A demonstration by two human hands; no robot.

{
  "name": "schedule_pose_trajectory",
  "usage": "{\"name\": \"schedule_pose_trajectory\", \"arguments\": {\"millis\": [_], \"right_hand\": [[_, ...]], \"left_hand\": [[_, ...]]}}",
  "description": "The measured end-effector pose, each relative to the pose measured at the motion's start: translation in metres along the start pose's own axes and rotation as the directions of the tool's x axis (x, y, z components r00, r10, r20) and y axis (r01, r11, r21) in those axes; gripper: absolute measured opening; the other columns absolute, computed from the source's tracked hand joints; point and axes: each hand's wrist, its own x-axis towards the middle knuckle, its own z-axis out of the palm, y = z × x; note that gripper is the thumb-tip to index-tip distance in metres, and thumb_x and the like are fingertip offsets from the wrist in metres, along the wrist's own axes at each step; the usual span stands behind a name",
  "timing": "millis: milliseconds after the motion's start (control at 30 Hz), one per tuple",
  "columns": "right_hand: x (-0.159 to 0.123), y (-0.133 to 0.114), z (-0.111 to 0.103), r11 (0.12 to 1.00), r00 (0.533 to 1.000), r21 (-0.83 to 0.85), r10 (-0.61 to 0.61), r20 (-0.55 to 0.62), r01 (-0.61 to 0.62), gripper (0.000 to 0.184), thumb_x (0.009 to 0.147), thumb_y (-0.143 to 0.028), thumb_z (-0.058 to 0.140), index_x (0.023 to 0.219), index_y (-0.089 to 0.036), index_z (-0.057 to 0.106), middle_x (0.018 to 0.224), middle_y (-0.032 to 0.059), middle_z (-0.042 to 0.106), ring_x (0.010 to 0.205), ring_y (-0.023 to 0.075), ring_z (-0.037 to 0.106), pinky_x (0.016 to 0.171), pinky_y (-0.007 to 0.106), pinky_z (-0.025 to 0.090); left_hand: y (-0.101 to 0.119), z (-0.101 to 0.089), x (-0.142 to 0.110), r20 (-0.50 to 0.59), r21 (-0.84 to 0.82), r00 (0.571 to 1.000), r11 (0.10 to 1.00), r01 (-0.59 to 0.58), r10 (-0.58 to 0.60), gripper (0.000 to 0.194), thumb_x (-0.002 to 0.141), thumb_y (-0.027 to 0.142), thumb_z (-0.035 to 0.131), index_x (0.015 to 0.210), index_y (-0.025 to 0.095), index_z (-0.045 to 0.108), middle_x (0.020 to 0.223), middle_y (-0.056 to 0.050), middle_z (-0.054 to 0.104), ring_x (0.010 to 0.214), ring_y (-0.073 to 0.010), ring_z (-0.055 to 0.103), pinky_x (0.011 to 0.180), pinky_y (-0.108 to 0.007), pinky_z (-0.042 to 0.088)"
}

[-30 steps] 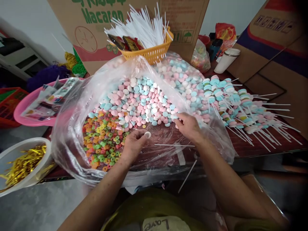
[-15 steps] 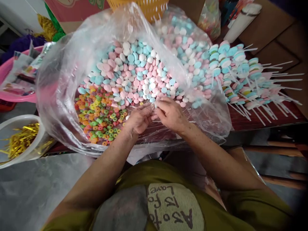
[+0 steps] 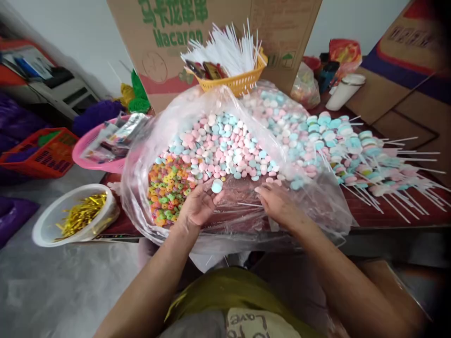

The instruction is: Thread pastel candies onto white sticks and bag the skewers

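My left hand (image 3: 201, 203) is turned palm up, with its fingers curled around a round pale blue and white marshmallow candy (image 3: 217, 187). To the right, my right hand (image 3: 276, 201) is over the table with fingers stretched forward and slightly bent; I see nothing in them. A thin white stick (image 3: 248, 204) lies on the plastic below its fingertips. Behind both hands spreads a heap of pink, white and blue marshmallows (image 3: 225, 148) in a clear plastic bag (image 3: 136, 188). Colourful ring gummies (image 3: 167, 190) are piled left of my left hand.
Finished candy skewers (image 3: 355, 155) are stacked at the right, sticks pointing outward. A yellow basket (image 3: 234, 83) of white sticks stands behind, before a cardboard box (image 3: 158, 65). At the left are a pink basket (image 3: 95, 162) of packets and a white tub (image 3: 45, 237) of gold ties.
My hands, together before, have moved apart, the right one going right. The marshmallow now shows in my left hand. The view has tilted up, revealing the basket of sticks.
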Motion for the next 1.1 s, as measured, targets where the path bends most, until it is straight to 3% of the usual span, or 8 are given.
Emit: {"name": "schedule_pose_trajectory", "arguments": {"millis": [267, 333, 400, 500, 633, 800, 1000, 1100], "right_hand": [[-0.003, -0.009, 0.015, 0.995, 1.000, 0.100, -0.002, 0.026, 0.000, 0.018, 0.080, -0.008, 0.044, 0.078, -0.013, 0.061, 0.086, 0.0121, 0.062, 0.085, 0.0224, 0.053, 0.072, 0.033, 0.036], [-0.007, -0.007, 0.008, 0.989, 1.000, 0.146, -0.021, 0.009, 0.019, 0.016, 0.084, -0.012, 0.044, 0.077, -0.014, 0.058, 0.083, 0.0087, 0.061, 0.081, 0.0188, 0.053, 0.071, 0.029, 0.037], [-0.013, -0.011, -0.005, 0.953, 0.995, 0.298, -0.021, -0.094, 0.048, 0.016, 0.087, -0.016, 0.042, 0.080, -0.016, 0.057, 0.080, 0.0049, 0.059, 0.076, 0.0154, 0.052, 0.069, 0.026, 0.039], [-0.020, -0.031, -0.019, 0.727, 0.961, 0.680, 0.114, -0.251, 0.091, 0.015, 0.088, -0.025, 0.044, 0.081, -0.019, 0.057, 0.073, 0.0002, 0.055, 0.067, 0.0131, 0.049, 0.064, 0.024, 0.040], [-0.015, -0.063, -0.013, 0.342, 0.942, 0.938, 0.290, -0.168, 0.062, 0.015, 0.083, -0.034, 0.055, 0.085, -0.020, 0.060, 0.073, -0.0007, 0.059, 0.066, 0.0132, 0.052, 0.062, 0.024, 0.042], [-0.007, -0.080, -0.002, 0.213, 0.942, 0.976, 0.314, -0.119, 0.052, 0.017, 0.078, -0.036, 0.061, 0.085, -0.021, 0.064, 0.073, -0.0006, 0.061, 0.067, 0.0130, 0.053, 0.062, 0.025, 0.044], [-0.011, -0.083, -0.002, -0.305, 0.961, 0.952, 0.256, 0.102, -0.020, 0.025, 0.070, -0.039, 0.069, 0.082, -0.020, 0.059, 0.049, -0.0095, 0.039, 0.037, 0.0033, 0.025, 0.034, 0.018, 0.020], [-0.009, -0.088, -0.006, -0.412, 0.945, 0.911, 0.289, 0.155, -0.023, 0.028, 0.064, -0.035, 0.075, 0.078, -0.019, 0.056, 0.049, -0.0104, 0.040, 0.035, 0.0014, 0.025, 0.033, 0.016, 0.017]], "left_hand": [[0.001, -0.006, -0.005, -0.143, 0.027, 0.990, 1.000, 0.002, 0.001, 0.007, 0.076, 0.005, 0.063, 0.073, 0.012, 0.064, 0.068, -0.002, 0.067, 0.061, -0.0100, 0.065, 0.056, -0.018, 0.055], [-0.002, -0.009, -0.009, -0.138, 0.049, 0.990, 0.999, 0.004, 0.002, 0.005, 0.075, 0.007, 0.065, 0.073, 0.011, 0.064, 0.066, -0.002, 0.066, 0.058, -0.0103, 0.064, 0.053, -0.018, 0.055], [-0.007, -0.008, -0.012, -0.124, 0.070, 0.992, 0.998, -0.004, 0.013, 0.006, 0.071, 0.007, 0.069, 0.073, 0.011, 0.064, 0.067, -0.002, 0.066, 0.058, -0.0111, 0.063, 0.052, -0.020, 0.055], [-0.018, 0.001, -0.019, -0.070, 0.085, 0.995, 0.994, -0.068, 0.074, 0.015, 0.064, 0.011, 0.076, 0.071, 0.013, 0.063, 0.068, 0.000, 0.066, 0.061, -0.0107, 0.063, 0.056, -0.022, 0.055], [-0.033, 0.016, -0.033, 0.053, 0.101, 0.983, 0.978, -0.183, 0.178, 0.025, 0.057, 0.020, 0.082, 0.072, 0.015, 0.063, 0.069, 0.002, 0.066, 0.063, -0.0094, 0.062, 0.060, -0.021, 0.053], [-0.039, 0.014, -0.046, 0.073, 0.072, 0.972, 0.971, -0.228, 0.223, 0.026, 0.059, 0.025, 0.081, 0.075, 0.016, 0.063, 0.070, 0.002, 0.067, 0.061, -0.0094, 0.062, 0.063, -0.023, 0.052], [-0.032, 0.005, -0.046, 0.011, 0.044, 0.979, 0.978, -0.206, 0.205, 0.028, 0.054, 0.025, 0.084, 0.071, 0.015, 0.064, 0.070, 0.001, 0.067, 0.065, -0.0097, 0.063, 0.064, -0.022, 0.051], [-0.034, 0.006, -0.049, 0.038, 0.092, 0.978, 0.974, -0.206, 0.204, 0.027, 0.059, 0.030, 0.081, 0.077, 0.015, 0.066, 0.072, 0.000, 0.068, 0.066, -0.0104, 0.062, 0.063, -0.022, 0.050]]}}
